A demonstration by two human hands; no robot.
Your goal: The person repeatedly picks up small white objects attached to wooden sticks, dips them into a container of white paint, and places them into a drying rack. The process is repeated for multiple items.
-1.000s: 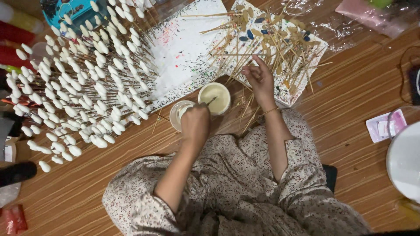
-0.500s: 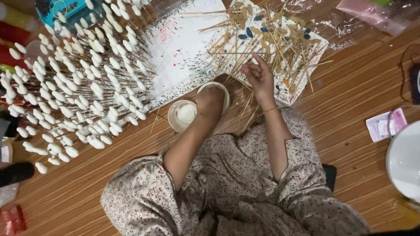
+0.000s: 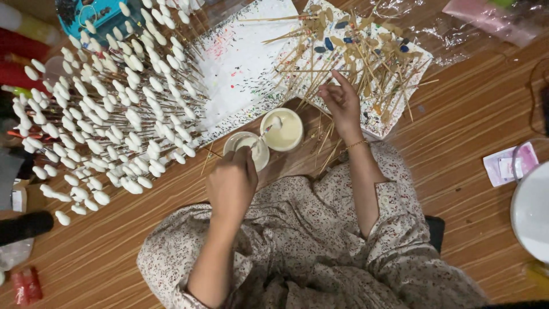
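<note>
We look down on a wooden floor (image 3: 457,131) of narrow striped boards, with the person's flower-print lap at the bottom. To the left stands a dense crowd of thin sticks with white-coated tips (image 3: 108,114), fanned out over the boards. Ahead lies a white sheet speckled with paint spots (image 3: 240,63), and to its right a heap of bare wooden sticks (image 3: 366,51), some with blue or tan tips, on a second spattered sheet. At the right edge we see part of a white round bowl (image 3: 532,212) and a small pale packet (image 3: 506,166) beside it.

Just before the knees sit two small cups, touching: a nearer white cup (image 3: 247,150) and a cup of cream paint (image 3: 282,129) beyond it. Our left hand (image 3: 231,186) is clenched on a thin stick (image 3: 264,133), fingers curled just behind the nearer cup; the stick slants over it and its white tip reaches the cream cup. Our right hand (image 3: 342,103) rests at the near edge of the stick heap, fingers loosely bent among the sticks; we cannot tell whether they pinch one.
</note>
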